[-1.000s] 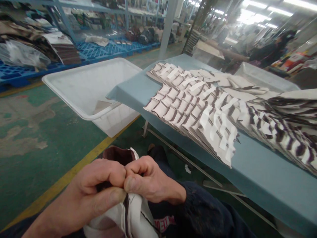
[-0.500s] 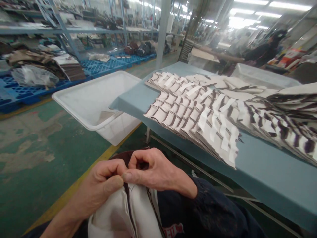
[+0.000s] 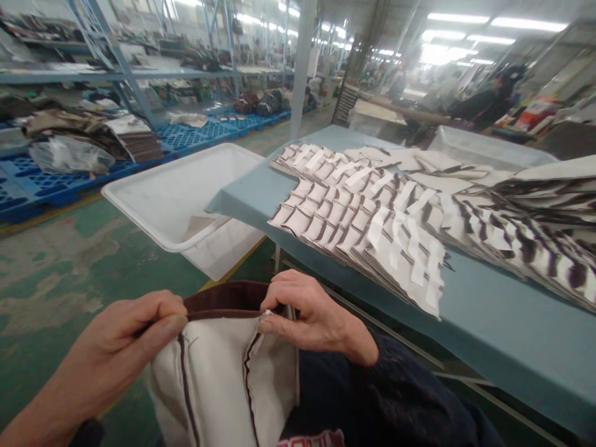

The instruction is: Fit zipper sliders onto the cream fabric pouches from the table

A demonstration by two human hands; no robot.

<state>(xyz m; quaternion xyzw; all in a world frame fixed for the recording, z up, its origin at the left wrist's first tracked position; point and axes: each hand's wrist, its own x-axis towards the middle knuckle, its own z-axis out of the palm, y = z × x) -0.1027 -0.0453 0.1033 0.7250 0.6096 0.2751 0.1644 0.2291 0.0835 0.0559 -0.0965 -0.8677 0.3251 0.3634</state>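
Your left hand [image 3: 135, 332] and right hand [image 3: 311, 310] both pinched the dark brown top edge of a cream cloth piece [image 3: 218, 379], low centre of the frame, just in front of your lap. Your left fingers [image 3: 162, 323] were curled shut on the left end of the trim, thumb on top. Your right fingers [image 3: 279, 298] were closed over the right end, beside a dark seam line. The cloth hung spread between the two hands, slack below.

Judged light, soft and limp, with no stiffness of its own, so it would likely sag or fold wherever unsupported. Not fragile. The surface looked matte, probably not slippery. The bound brown edge looked the firmest place to grip, one pinch at each end; the plain cream panel would likely bunch.

The blue desk [image 3: 488, 310] at right carried fanned rows of similar pieces [image 3: 372, 217]. A white tub [image 3: 172, 186] stood just left of the desk's end.
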